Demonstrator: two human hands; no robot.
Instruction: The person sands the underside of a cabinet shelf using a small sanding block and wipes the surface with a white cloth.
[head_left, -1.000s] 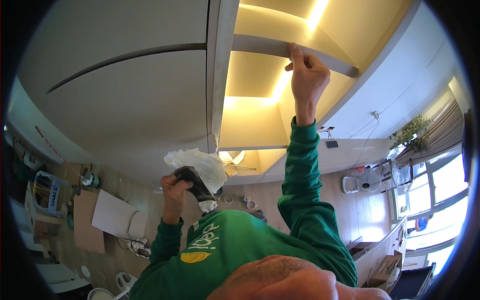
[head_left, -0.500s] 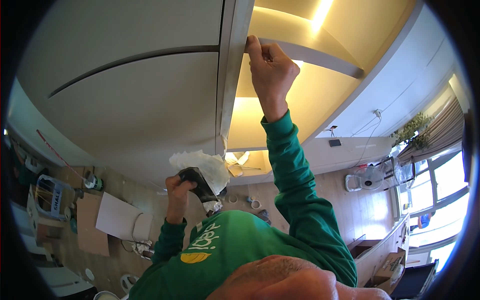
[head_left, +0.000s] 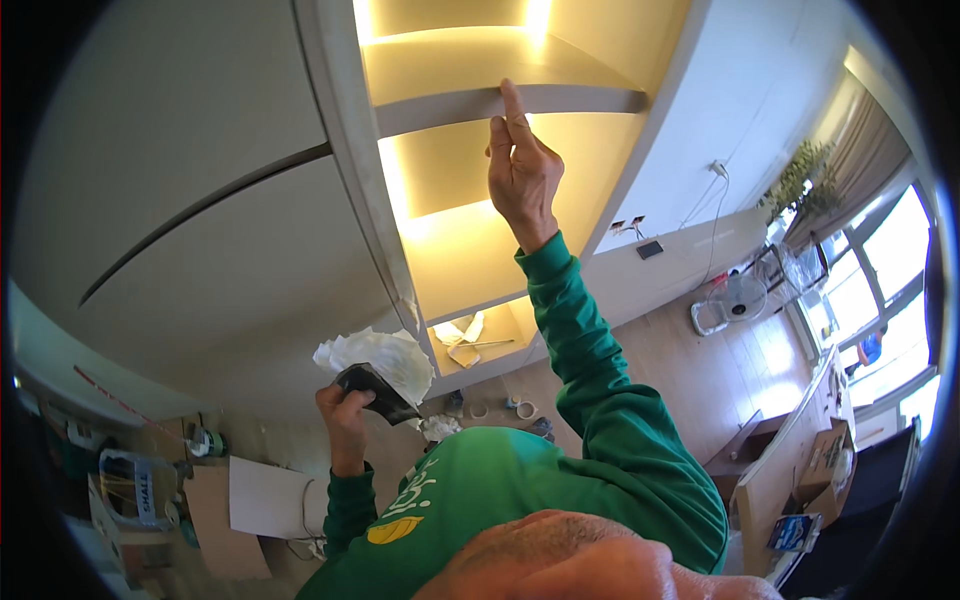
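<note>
Lit recesses (head_left: pixel 460 255) frame the fitted shelf (head_left: pixel 580 99) as our empty right hand (head_left: pixel 527 182) points at its edge and our left hand (head_left: pixel 343 422), below it, grips a dark flat object (head_left: pixel 378 389), remaining work unclear.

The left hand (head_left: pixel 342 414) covers one end of a dark flat piece (head_left: pixel 376 388), which hides part of a crumpled white sheet (head_left: pixel 388 352). The right hand's (head_left: pixel 527 182) far side is out of sight. The top edge cuts off the shelving (head_left: pixel 590 99); pale pieces (head_left: pixel 464 355) in the low niche (head_left: pixel 516 325) are too small to identify.
</note>
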